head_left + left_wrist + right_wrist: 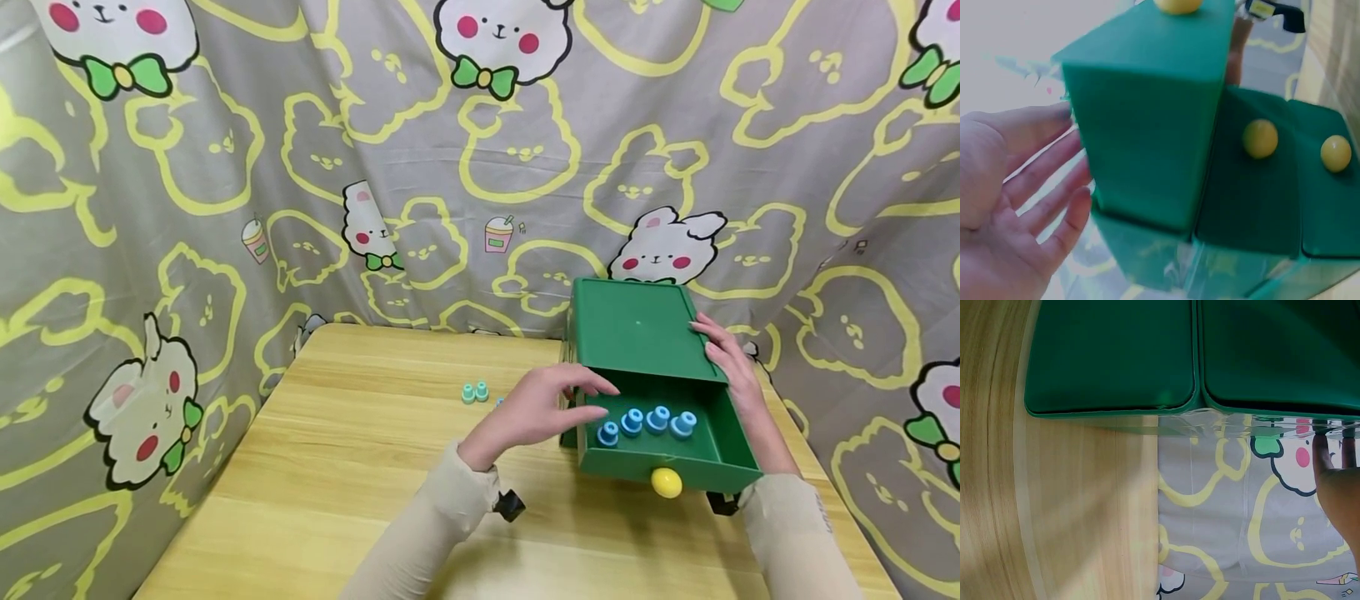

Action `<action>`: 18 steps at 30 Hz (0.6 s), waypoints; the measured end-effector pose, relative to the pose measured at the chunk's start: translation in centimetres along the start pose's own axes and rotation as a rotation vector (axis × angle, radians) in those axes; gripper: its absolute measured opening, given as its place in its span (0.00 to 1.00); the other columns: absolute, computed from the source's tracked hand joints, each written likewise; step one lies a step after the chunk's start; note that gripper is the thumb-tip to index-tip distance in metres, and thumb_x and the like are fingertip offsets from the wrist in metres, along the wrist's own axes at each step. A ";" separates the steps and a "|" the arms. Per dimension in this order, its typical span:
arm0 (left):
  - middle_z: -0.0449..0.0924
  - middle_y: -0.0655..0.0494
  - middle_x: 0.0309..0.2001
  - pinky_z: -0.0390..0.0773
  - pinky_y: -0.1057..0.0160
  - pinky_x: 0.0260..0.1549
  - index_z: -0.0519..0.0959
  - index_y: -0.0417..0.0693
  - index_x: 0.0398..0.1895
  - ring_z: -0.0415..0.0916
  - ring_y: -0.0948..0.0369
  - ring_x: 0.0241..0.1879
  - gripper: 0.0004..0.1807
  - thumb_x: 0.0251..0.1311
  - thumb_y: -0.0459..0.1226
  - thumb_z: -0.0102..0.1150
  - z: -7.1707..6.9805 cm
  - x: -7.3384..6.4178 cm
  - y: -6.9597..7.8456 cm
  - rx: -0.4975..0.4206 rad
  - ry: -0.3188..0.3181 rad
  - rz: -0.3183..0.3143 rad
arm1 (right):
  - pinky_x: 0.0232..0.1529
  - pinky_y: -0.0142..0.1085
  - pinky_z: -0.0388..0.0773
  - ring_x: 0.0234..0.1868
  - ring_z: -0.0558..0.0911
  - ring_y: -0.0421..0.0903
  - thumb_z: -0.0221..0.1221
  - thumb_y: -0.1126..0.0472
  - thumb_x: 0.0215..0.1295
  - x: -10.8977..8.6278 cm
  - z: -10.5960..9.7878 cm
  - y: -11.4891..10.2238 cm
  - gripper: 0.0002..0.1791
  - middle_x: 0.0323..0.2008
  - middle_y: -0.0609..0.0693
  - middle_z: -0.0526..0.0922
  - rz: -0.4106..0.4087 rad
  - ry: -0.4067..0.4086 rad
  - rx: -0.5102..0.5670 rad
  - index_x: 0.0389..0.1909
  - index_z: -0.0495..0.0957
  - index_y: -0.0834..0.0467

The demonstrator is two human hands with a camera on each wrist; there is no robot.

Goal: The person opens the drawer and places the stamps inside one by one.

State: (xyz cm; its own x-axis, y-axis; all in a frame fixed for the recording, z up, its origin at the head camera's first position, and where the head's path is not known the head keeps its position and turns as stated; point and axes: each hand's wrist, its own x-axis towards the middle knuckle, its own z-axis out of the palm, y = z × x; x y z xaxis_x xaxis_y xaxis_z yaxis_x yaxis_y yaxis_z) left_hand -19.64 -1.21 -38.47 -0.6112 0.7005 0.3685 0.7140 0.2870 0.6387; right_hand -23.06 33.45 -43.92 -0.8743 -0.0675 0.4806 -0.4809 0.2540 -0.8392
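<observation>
A green drawer cabinet [633, 321] stands at the table's right side, its top drawer [723, 442] pulled out by a yellow knob's width and more. Several small blue stepped pegs [657, 419] stand in a row inside that drawer. My left hand [528, 406] is at the drawer's left wall, thumb and fingers spread apart and nothing between them; in the left wrist view the fingertips are right at the green wall. Along the cabinet's right side lies my right hand [731, 362], fingertips at the top edge, steadying fingers fairly straight.
Two mint-green pegs [475, 392] stand on the wooden table [360, 467], left of the cabinet. A blue piece [500, 402] shows partly behind my left hand. Two lower drawers with yellow knobs [1260, 139] are pushed in. A patterned curtain [420, 167] hangs behind the table.
</observation>
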 end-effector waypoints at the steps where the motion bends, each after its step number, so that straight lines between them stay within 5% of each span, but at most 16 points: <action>1: 0.86 0.58 0.52 0.79 0.73 0.45 0.84 0.55 0.58 0.80 0.64 0.49 0.15 0.72 0.43 0.64 -0.3 -0.2 -0.4 -0.034 0.030 -0.011 | 0.67 0.18 0.52 0.74 0.58 0.30 0.41 0.61 0.84 0.0 0.0 0.0 0.24 0.78 0.38 0.61 0.002 0.000 0.004 0.74 0.69 0.60; 7: 0.87 0.59 0.52 0.81 0.62 0.47 0.85 0.51 0.57 0.82 0.64 0.49 0.13 0.73 0.40 0.62 -2.3 -1.7 -3.8 -0.168 0.226 -0.101 | 0.67 0.18 0.53 0.74 0.58 0.31 0.42 0.61 0.84 0.2 0.0 0.0 0.24 0.76 0.33 0.63 0.003 0.001 0.025 0.74 0.70 0.60; 10: 0.87 0.60 0.52 0.82 0.57 0.49 0.84 0.52 0.57 0.83 0.64 0.49 0.13 0.73 0.40 0.62 -3.0 -2.7 -6.2 -0.184 0.272 -0.193 | 0.67 0.18 0.53 0.74 0.58 0.31 0.42 0.61 0.84 0.2 0.0 0.0 0.23 0.75 0.31 0.64 -0.003 0.000 0.033 0.73 0.70 0.60; 18: 0.83 0.49 0.59 0.81 0.53 0.56 0.82 0.53 0.61 0.82 0.56 0.55 0.16 0.74 0.39 0.61 -2.4 -5.4 -11.6 -0.168 0.158 -0.419 | 0.70 0.19 0.52 0.75 0.59 0.30 0.43 0.64 0.83 0.3 0.1 0.3 0.23 0.73 0.31 0.66 -0.034 -0.003 0.104 0.72 0.71 0.64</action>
State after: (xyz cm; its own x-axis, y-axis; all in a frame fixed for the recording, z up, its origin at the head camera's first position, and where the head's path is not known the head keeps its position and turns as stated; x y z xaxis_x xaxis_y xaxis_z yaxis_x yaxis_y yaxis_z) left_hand -25.40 -9.87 -46.26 -0.8885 0.4351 0.1457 0.3376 0.4047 0.8499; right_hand -23.49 33.42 -44.04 -0.8572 -0.0773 0.5091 -0.5148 0.1500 -0.8441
